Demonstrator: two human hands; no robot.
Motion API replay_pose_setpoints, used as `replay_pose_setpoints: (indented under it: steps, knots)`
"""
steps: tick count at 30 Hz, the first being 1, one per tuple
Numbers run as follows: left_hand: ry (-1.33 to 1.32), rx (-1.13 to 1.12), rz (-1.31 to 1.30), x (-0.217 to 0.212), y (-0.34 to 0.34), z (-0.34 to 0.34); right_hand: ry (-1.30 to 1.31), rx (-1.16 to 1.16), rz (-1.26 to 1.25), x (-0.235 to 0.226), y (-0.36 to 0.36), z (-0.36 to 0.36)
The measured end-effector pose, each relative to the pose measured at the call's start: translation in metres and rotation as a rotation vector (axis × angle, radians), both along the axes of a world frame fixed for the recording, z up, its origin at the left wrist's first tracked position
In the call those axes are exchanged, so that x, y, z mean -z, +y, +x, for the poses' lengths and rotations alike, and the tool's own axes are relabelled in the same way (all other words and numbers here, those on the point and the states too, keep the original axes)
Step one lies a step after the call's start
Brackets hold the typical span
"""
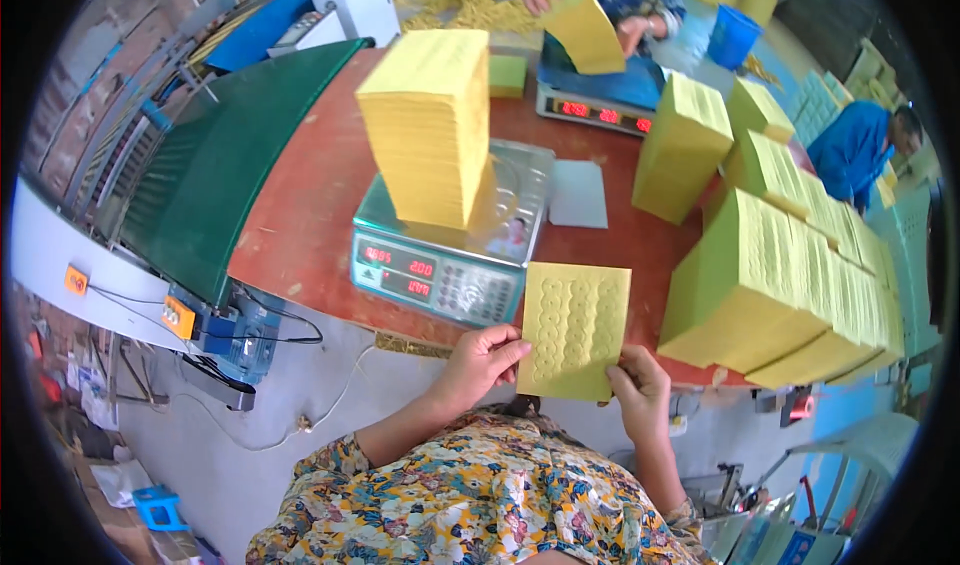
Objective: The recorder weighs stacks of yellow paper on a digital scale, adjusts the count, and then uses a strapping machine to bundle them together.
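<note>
At the near edge of the red table (300,205), a yellow embossed sheet (573,333) spanned both hands. The left hand (482,363) pinched its left edge, fingers closed; the right hand (642,390) gripped its lower right corner. Bare tabletop showed between the scale (440,280) and the yellow stacks (745,275).

Workshop interior. Worn red tabletop (300,215), left edge meeting a green belt-like surface (250,155). White cabinet (360,7) past far left corner. Smooth grey floor (340,390) below near edge, pale cable (250,447) lying on it. Blue stool (157,508) well out from near left corner. Grey chair (880,435) off near right corner. Bright light over tabletop, source unclear.
</note>
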State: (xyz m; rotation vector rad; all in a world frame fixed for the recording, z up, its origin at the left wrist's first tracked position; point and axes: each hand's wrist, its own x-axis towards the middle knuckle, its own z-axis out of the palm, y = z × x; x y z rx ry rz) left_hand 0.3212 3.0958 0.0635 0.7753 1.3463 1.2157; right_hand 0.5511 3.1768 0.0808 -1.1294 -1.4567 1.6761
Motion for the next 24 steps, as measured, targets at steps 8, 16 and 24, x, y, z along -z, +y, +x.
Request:
replay_pose_setpoints:
  steps: [8, 16, 24]
  knots:
    - [0.606, -0.13, 0.467, -0.156, 0.038, -0.136, 0.022, -0.061, 0.546, -0.136, 0.064, -0.138]
    - [0.657, -0.009, 0.26, -0.223, 0.162, -0.29, 0.275, -0.07, 0.473, -0.179, 0.17, -0.284]
    - [0.736, 0.103, 0.125, -0.196, 0.188, -0.312, 0.087, 0.008, 0.448, -0.155, 0.178, -0.298]
